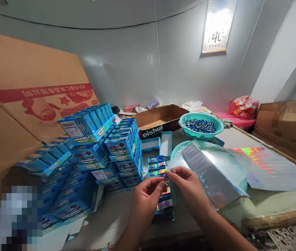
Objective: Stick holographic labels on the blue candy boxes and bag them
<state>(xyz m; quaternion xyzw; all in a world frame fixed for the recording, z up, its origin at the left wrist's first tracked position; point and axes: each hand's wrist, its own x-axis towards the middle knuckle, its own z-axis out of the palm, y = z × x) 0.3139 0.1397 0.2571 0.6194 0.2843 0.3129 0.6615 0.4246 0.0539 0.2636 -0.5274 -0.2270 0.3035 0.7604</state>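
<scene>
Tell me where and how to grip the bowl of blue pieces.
The turquoise bowl is probably best gripped by its rim at both sides, coming from the near side and above: its mouth faces up, its lip flares outward, and loose blue pieces lie inside.

The single view comes from a camera worn on the person's head, facing forward and down over the pale flat worktop [116, 207]. The bare left hand [149, 195] and bare right hand [183, 181] lie close to it, forearms entering from six and five o'clock. Its wide frame reaches the smooth grey panelled wall [124, 55] at twelve and the brown cardboard box [285, 127] at three, both farther off.
</scene>
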